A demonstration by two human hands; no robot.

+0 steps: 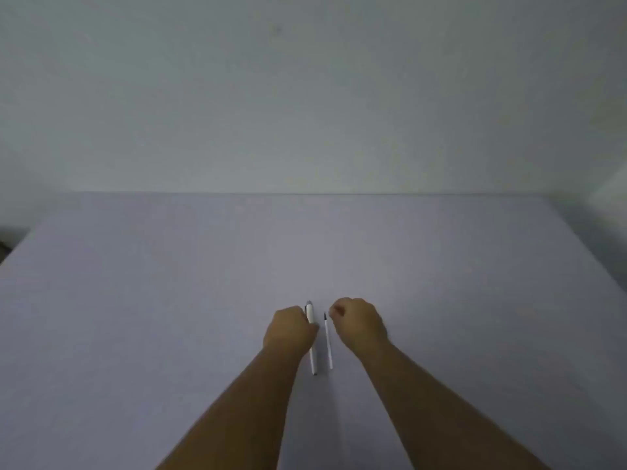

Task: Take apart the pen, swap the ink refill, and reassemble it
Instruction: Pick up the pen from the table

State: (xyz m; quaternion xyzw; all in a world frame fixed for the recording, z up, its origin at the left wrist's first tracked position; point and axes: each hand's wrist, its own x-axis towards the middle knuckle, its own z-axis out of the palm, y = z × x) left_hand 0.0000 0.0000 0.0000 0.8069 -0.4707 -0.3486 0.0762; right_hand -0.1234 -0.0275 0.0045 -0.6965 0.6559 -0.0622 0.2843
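A white pen (pixel 312 354) lies lengthwise on the lavender table (pixel 169 300), its capped end pointing away from me. My left hand (pixel 288 329) curls over its middle from the left, fingers closed against the barrel. A thin white ink refill (pixel 328 344) with a dark tip lies on the table just right of the pen, parallel to it. My right hand (pixel 359 322) hovers right beside the refill's far end with fingers curled in; nothing shows in its grip.
A plain pale wall (pixel 305 96) rises behind the table's far edge. The table's left and right edges fall away at the frame's sides.
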